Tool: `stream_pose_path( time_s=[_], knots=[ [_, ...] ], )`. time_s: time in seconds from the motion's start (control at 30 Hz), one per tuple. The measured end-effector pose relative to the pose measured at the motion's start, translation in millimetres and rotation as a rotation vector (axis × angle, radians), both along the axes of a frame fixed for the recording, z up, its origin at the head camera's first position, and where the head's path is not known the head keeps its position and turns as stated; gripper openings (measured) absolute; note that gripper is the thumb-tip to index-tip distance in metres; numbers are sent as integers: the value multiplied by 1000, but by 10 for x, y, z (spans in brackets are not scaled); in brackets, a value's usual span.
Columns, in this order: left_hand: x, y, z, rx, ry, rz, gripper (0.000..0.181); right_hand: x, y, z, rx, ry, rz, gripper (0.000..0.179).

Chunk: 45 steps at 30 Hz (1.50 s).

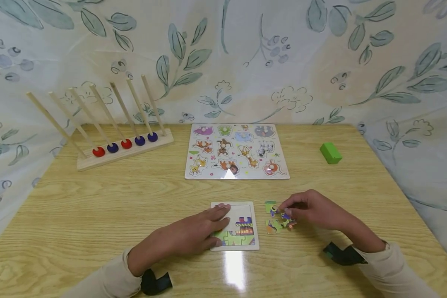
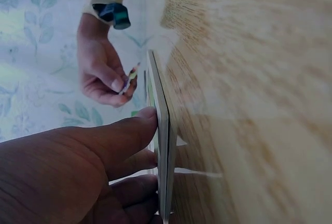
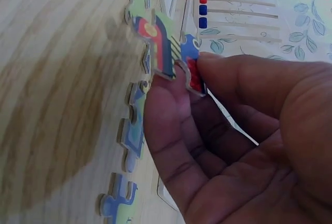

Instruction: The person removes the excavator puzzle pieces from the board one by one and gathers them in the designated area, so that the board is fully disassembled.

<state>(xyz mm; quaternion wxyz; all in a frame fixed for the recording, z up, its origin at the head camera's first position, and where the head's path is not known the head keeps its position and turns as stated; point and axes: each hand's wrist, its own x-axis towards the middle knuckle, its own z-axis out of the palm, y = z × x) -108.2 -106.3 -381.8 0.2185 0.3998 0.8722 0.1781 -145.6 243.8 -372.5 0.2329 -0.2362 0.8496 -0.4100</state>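
Note:
My left hand (image 1: 195, 231) rests on a small square puzzle tray (image 1: 256, 231), its fingers spread over the left part. Joined jigsaw pieces (image 1: 242, 240) fill the tray's bottom and part of its right side. In the left wrist view, the left thumb (image 2: 129, 130) lies at the tray's rim (image 2: 162, 110). Just right of the tray, my right hand (image 1: 313, 211) pinches a colourful jigsaw piece (image 3: 193, 66) between thumb and fingers. It is raised off the table in the wrist views. Loose pieces (image 1: 273, 226) lie below and beside that hand.
Behind the tray lies an animal knob puzzle board (image 1: 236, 151). A wooden peg stand (image 1: 134, 148) with red and blue beads is at the back left. One green block (image 1: 330, 153) sits at the back right. Patterned cloth (image 1: 223, 62) hangs behind the table (image 1: 115, 198).

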Motion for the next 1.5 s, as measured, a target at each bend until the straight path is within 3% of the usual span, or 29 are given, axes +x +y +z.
stream_pose_path(
  time_s=[0.2, 0.4, 0.7, 1.5],
  knots=[
    [3, -2, -1, 4, 12, -7, 57, 9, 25, -36, 13, -33, 4, 15],
    [4, -5, -12, 6, 18, -6, 57, 12, 45, -60, 43, -13, 8, 14],
    [10, -11, -15, 5, -9, 2, 57, 35, 34, -48, 49, -37, 6, 11],
    [21, 3, 2, 2, 1, 8, 57, 26, 63, 69, 113, 126, 23, 17]
  ],
)
